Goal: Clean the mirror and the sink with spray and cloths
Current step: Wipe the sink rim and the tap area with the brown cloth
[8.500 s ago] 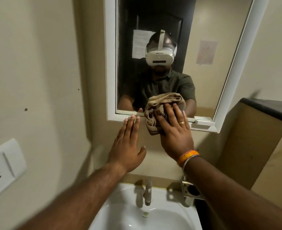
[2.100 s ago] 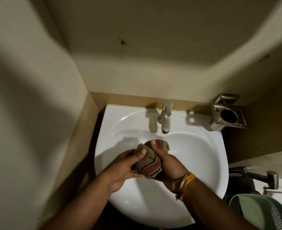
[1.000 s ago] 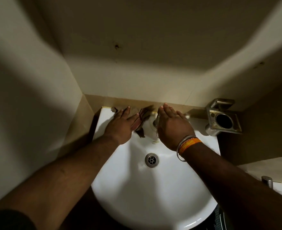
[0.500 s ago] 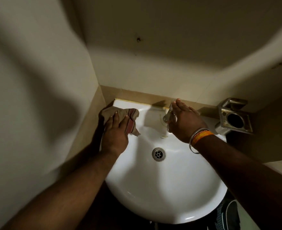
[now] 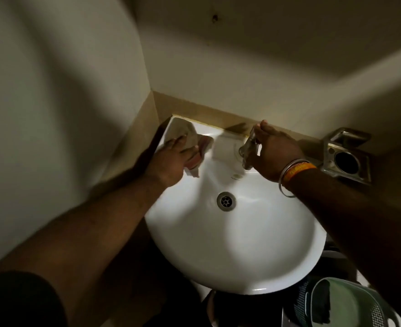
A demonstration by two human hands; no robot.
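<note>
While my left hand (image 5: 171, 159) presses the cloth (image 5: 187, 135) flat-fingered onto the sink (image 5: 230, 244) rim's back left corner, my right hand (image 5: 275, 153) curls around the tap (image 5: 249, 147).

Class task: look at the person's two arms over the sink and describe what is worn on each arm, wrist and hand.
The right wrist carries an orange band with faint markings and a thin silver bangle beside it. The left forearm is bare, with a dark short sleeve at the upper arm. No rings are discernible.
</note>
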